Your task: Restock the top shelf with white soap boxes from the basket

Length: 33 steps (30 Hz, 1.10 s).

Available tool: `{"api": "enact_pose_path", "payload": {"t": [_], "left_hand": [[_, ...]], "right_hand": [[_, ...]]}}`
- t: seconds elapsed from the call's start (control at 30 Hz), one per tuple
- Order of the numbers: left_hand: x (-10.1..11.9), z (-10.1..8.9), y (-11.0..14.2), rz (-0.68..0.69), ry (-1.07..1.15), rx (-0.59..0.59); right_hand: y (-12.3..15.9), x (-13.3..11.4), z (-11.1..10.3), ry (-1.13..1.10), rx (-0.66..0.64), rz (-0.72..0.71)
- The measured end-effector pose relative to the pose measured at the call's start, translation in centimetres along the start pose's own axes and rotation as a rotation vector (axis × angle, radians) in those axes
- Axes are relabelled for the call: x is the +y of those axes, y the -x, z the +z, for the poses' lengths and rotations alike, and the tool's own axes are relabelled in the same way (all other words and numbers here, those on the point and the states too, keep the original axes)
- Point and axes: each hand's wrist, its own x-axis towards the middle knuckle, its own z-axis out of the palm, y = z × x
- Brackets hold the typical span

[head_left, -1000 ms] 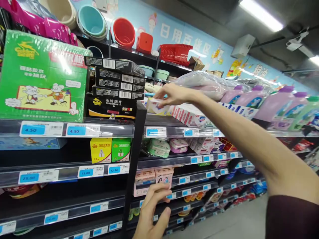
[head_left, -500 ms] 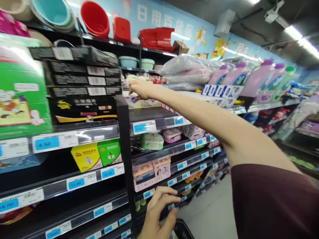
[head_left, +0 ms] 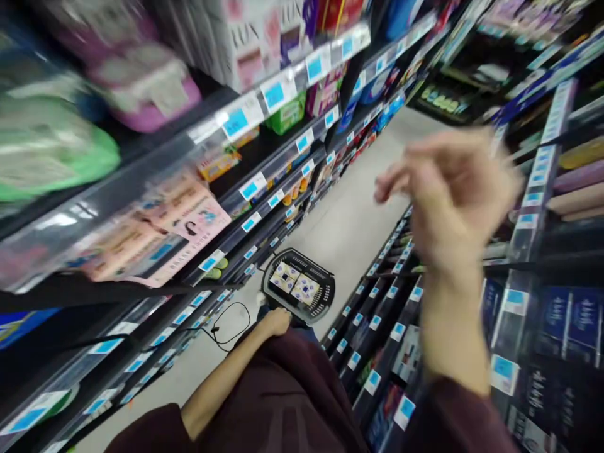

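My right hand (head_left: 453, 189) is raised over the aisle at the right, its fingers loosely bent and smeared by motion. Nothing shows in it, though I cannot make out its grip. Low in front of my body is my left hand (head_left: 276, 322), back upward, with its fingers mostly hidden. It lies by the near edge of a black shopping basket (head_left: 325, 277). Inside the basket lie two pale yellow packs (head_left: 306, 289) with a purple and white pattern, side by side. Whether my left hand touches the basket is unclear.
Shelves with price tags (head_left: 278, 94) line the left side, holding LUX boxes (head_left: 250, 44), green soap boxes (head_left: 68, 145) and a pink display carton (head_left: 189, 226). Another shelf (head_left: 512, 302) with dark blue packs (head_left: 570, 321) runs along the right. A thin black cable (head_left: 236, 343) loops above the floor.
My view has swung down and along the aisle. My right hand has come away from the upper shelf, where it reached over patterned packs. The basket with two packs is now in full view.
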Motion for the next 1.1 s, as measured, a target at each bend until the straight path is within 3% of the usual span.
{"api": "enact_pose_path", "payload": {"t": [0.03,0.07,0.13,0.17,0.23,0.33,0.43,0.57,0.67,0.73,0.8,0.87,1.0,1.1], "left_hand": [[-1.0,1.6,-1.2,-0.041,0.025,-0.009],[-2.0,3.1,-2.2,-0.078,0.049,-0.009],[-4.0,5.7,-4.6,-0.142,0.090,0.022],[-5.1,6.9,-6.2,-0.168,0.107,0.050],[-7.4,9.2,-10.3,-0.218,0.136,0.125],[-11.3,12.8,-19.1,-0.305,0.170,0.279],[-15.2,16.5,-28.8,-0.365,0.184,0.417],[-18.9,20.7,-38.2,-0.378,0.167,0.486],[-19.9,22.5,-41.4,-0.387,0.145,0.475],[-19.8,23.0,-42.3,-0.412,0.109,0.514],[-19.4,23.0,-42.9,-0.442,0.038,0.578],[-19.0,22.7,-43.3,-0.468,-0.042,0.609],[-18.4,22.4,-43.8,-0.487,-0.110,0.581],[-17.3,22.9,-43.6,-0.436,-0.105,0.587]], "right_hand": [[3.0,4.5,-1.9,0.058,0.035,-0.014],[6.6,9.3,-3.5,0.109,0.111,0.060],[15.0,19.2,-6.0,0.266,0.299,0.361],[19.7,24.1,-7.0,0.395,0.289,0.492],[29.3,33.1,-8.4,0.581,0.097,0.690],[41.4,44.4,-8.7,0.799,-0.115,0.781],[48.2,53.6,-7.7,0.954,-0.309,0.800],[50.3,63.4,-6.4,1.054,-0.518,0.751],[50.3,67.9,-6.7,1.080,-0.619,0.734],[50.8,68.8,-7.5,1.042,-0.669,0.742],[51.7,68.3,-8.8,0.996,-0.613,0.783],[52.7,67.1,-10.4,0.999,-0.389,0.866],[53.0,66.2,-13.3,1.105,0.239,1.059],[51.1,67.9,-14.5,1.143,0.445,1.146]]}}
